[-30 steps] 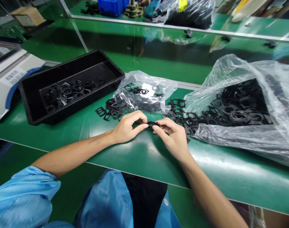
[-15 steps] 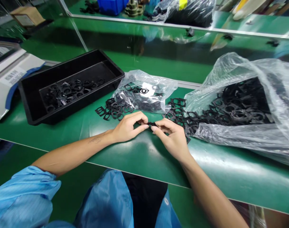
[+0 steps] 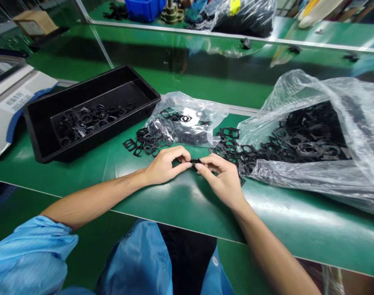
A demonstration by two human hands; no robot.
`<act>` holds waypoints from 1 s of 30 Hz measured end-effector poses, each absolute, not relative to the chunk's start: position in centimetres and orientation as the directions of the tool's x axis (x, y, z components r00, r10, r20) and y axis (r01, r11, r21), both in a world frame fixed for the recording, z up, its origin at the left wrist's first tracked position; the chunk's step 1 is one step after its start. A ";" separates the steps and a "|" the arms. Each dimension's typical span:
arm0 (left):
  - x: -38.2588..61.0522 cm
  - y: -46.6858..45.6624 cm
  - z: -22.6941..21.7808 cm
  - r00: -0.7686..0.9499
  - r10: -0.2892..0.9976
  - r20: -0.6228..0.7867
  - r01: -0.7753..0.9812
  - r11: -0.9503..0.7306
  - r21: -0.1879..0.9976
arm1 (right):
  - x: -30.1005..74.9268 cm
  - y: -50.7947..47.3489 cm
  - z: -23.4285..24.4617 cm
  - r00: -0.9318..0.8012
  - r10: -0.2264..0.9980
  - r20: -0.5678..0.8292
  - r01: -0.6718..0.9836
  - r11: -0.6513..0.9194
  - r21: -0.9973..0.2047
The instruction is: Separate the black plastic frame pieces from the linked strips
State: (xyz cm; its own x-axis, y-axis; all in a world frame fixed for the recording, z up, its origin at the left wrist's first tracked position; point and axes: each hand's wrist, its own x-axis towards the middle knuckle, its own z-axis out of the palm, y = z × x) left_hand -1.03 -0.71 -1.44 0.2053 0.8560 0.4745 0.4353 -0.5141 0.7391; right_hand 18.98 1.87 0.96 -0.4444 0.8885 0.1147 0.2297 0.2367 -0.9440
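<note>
Left hand (image 3: 168, 164) and right hand (image 3: 223, 174) both pinching a black part (image 3: 195, 161) between thumb and fingers, centre of frame, over bench (image 3: 180, 209). Part mostly hidden; can't tell if one piece or more. Uneven pinch could slip or bend it; dropped, it might get lost among lookalikes in left pile (image 3: 150, 141) or right pile (image 3: 228, 144).

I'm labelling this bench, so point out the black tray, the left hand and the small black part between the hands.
Black tray (image 3: 88, 91), head view: far inner wall.
Left hand (image 3: 164, 165), head view: back of the hand.
Small black part (image 3: 195, 161), head view: exposed middle.
</note>
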 end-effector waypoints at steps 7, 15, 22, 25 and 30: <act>-0.9 -0.7 -1.5 0.206 0.879 0.429 0.375 -0.476 0.795 | 19.0 1.9 0.9 -0.417 0.903 0.106 0.198 0.204 -0.959; -0.7 -1.0 -1.2 0.200 0.905 0.376 0.297 -0.421 0.857 | 18.8 2.1 0.9 -0.405 0.911 0.074 0.168 0.154 -0.974; -0.6 -1.1 -1.2 0.199 0.913 0.356 0.276 -0.401 0.873 | 18.8 2.0 1.0 -0.404 0.913 0.054 0.133 0.117 -0.984; -0.6 -1.1 -1.2 0.193 0.916 0.353 0.273 -0.395 0.877 | 18.8 2.0 0.9 -0.406 0.912 0.052 0.126 0.112 -0.986; -0.6 -1.1 -1.2 0.197 0.905 0.378 0.275 -0.420 0.865 | 18.8 2.1 0.9 -0.408 0.911 0.062 0.126 0.123 -0.984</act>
